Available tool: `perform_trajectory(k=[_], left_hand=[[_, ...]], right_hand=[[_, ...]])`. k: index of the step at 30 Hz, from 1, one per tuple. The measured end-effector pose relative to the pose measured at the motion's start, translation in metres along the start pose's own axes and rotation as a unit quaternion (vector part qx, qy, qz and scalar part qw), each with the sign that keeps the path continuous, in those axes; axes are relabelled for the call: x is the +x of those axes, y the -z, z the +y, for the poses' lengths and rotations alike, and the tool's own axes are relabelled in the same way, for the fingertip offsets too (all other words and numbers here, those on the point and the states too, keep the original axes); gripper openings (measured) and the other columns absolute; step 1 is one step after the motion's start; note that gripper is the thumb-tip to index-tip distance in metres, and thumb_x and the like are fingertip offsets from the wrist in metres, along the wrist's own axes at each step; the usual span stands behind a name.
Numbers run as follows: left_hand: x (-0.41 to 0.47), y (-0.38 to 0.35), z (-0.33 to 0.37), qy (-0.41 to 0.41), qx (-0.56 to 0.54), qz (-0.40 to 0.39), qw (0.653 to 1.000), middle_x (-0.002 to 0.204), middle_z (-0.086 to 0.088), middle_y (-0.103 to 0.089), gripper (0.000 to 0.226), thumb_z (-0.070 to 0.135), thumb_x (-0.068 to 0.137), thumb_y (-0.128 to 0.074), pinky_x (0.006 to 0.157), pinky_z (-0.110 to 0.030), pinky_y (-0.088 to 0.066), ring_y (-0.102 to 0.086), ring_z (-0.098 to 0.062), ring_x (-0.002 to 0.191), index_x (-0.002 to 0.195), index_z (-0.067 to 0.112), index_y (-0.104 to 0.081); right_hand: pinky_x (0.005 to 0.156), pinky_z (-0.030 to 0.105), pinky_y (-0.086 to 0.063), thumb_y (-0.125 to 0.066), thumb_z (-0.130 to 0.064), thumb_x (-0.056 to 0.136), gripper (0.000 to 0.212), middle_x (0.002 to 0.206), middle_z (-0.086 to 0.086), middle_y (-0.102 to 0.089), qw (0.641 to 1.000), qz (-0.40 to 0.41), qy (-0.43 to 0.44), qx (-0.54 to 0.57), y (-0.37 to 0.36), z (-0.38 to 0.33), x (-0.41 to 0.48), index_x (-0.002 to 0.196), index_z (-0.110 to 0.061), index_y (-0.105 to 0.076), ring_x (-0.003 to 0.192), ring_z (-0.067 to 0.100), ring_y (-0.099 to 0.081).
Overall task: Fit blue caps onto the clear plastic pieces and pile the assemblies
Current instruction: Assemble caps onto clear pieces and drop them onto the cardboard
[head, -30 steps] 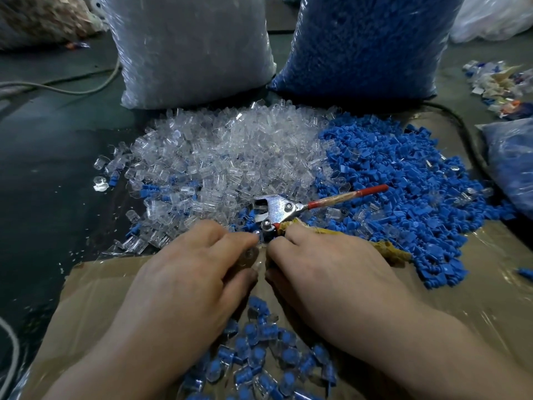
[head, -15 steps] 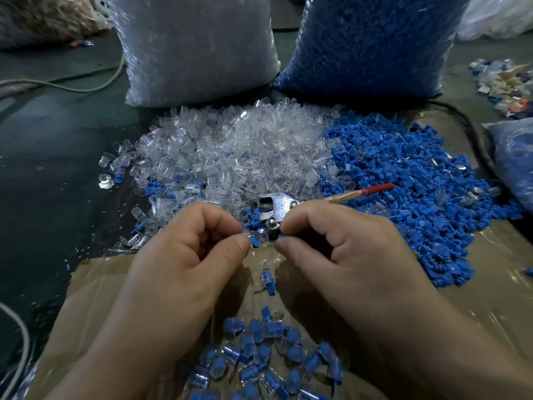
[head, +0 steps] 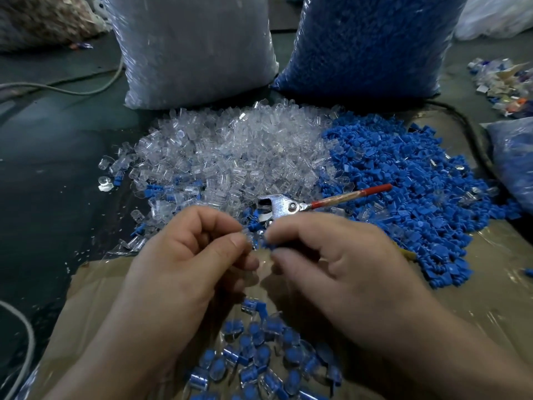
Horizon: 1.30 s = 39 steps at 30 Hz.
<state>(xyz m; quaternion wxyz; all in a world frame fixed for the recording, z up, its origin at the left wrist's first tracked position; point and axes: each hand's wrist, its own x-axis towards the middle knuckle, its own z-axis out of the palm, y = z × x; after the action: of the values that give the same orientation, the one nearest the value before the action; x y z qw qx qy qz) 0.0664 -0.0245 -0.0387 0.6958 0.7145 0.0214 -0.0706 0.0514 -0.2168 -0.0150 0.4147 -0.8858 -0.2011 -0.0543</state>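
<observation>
Left hand (head: 184, 261) pinched a clear piece (head: 245, 231) and right hand (head: 340, 264) pinched a blue cap (head: 266, 245), close together over the taped cardboard sheet (head: 86, 298). Assemblies pile (head: 259, 356) lay on the cardboard under the hands. Beyond them, a clear-piece heap (head: 236, 151) and a blue-cap heap (head: 403, 174) sat side by side on the dark surface (head: 52, 183), with two full sacks (head: 196, 47) behind.

Mostly covered: clear piece (head: 245, 230) in left hand (head: 184, 269), blue cap (head: 266, 244) in right hand (head: 340, 264) (mating unreadable). Lower handle of pliers (head: 281, 206) under right hand. Cropped: assembly pile (head: 259, 356) at bottom; clear-parts sack (head: 196, 47), blue-caps sack (head: 366, 41) at top.
</observation>
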Motion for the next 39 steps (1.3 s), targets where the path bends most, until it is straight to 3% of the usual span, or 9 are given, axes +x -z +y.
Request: perform_trajectory(k=[5, 8, 11, 13, 18, 23, 32, 35, 39], left_hand=[[0.001, -0.001, 0.003, 0.022, -0.099, -0.072, 0.992, 0.077, -0.016, -0.072, 0.033, 0.023, 0.055, -0.087, 0.052, -0.026, -0.054, -0.071, -0.021, 0.065, 0.085, 0.022, -0.074], [-0.001, -0.003, 0.003, 0.018, -0.108, -0.085, 0.99, 0.076, -0.013, -0.071, 0.029, 0.031, 0.059, -0.08, 0.052, -0.025, -0.054, -0.072, -0.018, 0.068, 0.086, 0.022, -0.075], [-0.002, -0.004, 0.003, 0.006, -0.104, -0.088, 0.991, 0.074, -0.013, -0.071, 0.028, 0.031, 0.059, -0.08, 0.052, -0.025, -0.054, -0.072, -0.018, 0.067, 0.085, 0.022, -0.075], [-0.002, -0.004, 0.003, -0.007, -0.094, -0.094, 0.991, 0.075, -0.014, -0.071, 0.026, 0.031, 0.062, -0.08, 0.053, -0.025, -0.054, -0.071, -0.018, 0.068, 0.086, 0.022, -0.075], [-0.002, -0.003, 0.003, -0.004, -0.099, -0.091, 0.991, 0.075, -0.014, -0.071, 0.025, 0.031, 0.064, -0.079, 0.053, -0.026, -0.054, -0.071, -0.02, 0.066, 0.087, 0.022, -0.075], [-0.002, -0.005, 0.007, 0.031, -0.12, -0.104, 0.987, 0.071, -0.015, -0.069, 0.024, 0.033, 0.063, -0.077, 0.044, -0.024, -0.049, -0.066, -0.021, 0.057, 0.083, 0.02, -0.075], [-0.006, -0.011, 0.008, 0.005, -0.096, -0.079, 0.992, 0.068, -0.012, -0.069, 0.012, 0.029, 0.069, -0.077, 0.043, -0.024, -0.048, -0.066, -0.023, 0.055, 0.08, 0.027, -0.072], [-0.009, -0.013, 0.006, -0.066, -0.015, -0.084, 0.994, 0.075, -0.009, -0.072, 0.021, 0.043, 0.067, -0.074, 0.052, -0.024, -0.054, -0.071, -0.022, 0.064, 0.084, 0.032, -0.071], [-0.007, -0.016, 0.0, -0.096, 0.045, -0.041, 0.994, 0.07, -0.004, -0.072, 0.019, 0.032, 0.068, -0.078, 0.054, -0.024, -0.053, -0.068, -0.016, 0.062, 0.086, 0.035, -0.072]], right_hand=[[0.077, 0.021, -0.052, -0.061, -0.028, 0.092, 0.013, 0.094, -0.022, -0.065, 0.996, 0.025, -0.04, 0.076, 0.002, 0.0, 0.0, 0.1, -0.035, -0.067, 0.091, 0.0, -0.062], [0.077, 0.015, -0.048, -0.063, -0.026, 0.089, 0.013, 0.093, -0.021, -0.065, 0.997, 0.017, -0.04, 0.064, 0.0, -0.002, -0.001, 0.099, -0.031, -0.07, 0.09, -0.002, -0.062], [0.071, 0.023, -0.053, -0.066, -0.024, 0.09, 0.009, 0.087, -0.018, -0.067, 0.994, 0.012, -0.05, 0.093, 0.001, -0.003, 0.0, 0.097, -0.029, -0.069, 0.085, 0.004, -0.065], [0.066, 0.027, -0.054, -0.062, -0.037, 0.086, 0.012, 0.085, -0.017, -0.067, 0.993, 0.016, -0.065, 0.099, 0.002, -0.004, -0.001, 0.095, -0.032, -0.067, 0.081, 0.006, -0.065], [0.063, 0.024, -0.049, -0.055, -0.048, 0.086, 0.02, 0.077, -0.017, -0.064, 0.997, 0.022, -0.063, 0.042, 0.002, -0.002, -0.001, 0.087, -0.031, -0.066, 0.074, 0.004, -0.062], [0.067, 0.025, -0.044, -0.043, -0.042, 0.096, 0.02, 0.089, -0.017, -0.058, 0.995, 0.025, 0.018, -0.097, -0.001, -0.006, -0.002, 0.099, -0.031, -0.059, 0.081, 0.004, -0.055], [0.065, 0.023, -0.043, -0.05, -0.037, 0.094, 0.012, 0.083, -0.017, -0.058, 0.995, 0.055, 0.017, -0.078, -0.005, -0.007, -0.005, 0.091, -0.029, -0.06, 0.078, 0.002, -0.055], [0.064, 0.023, -0.042, -0.053, -0.037, 0.093, 0.013, 0.078, -0.016, -0.057, 0.994, 0.078, -0.005, -0.074, -0.005, -0.007, -0.005, 0.087, -0.028, -0.061, 0.076, 0.004, -0.055], [0.059, 0.03, -0.044, -0.044, -0.039, 0.094, 0.022, 0.08, -0.013, -0.057, 0.99, 0.048, 0.009, -0.128, -0.005, -0.01, -0.004, 0.089, -0.025, -0.06, 0.071, 0.01, -0.054]])
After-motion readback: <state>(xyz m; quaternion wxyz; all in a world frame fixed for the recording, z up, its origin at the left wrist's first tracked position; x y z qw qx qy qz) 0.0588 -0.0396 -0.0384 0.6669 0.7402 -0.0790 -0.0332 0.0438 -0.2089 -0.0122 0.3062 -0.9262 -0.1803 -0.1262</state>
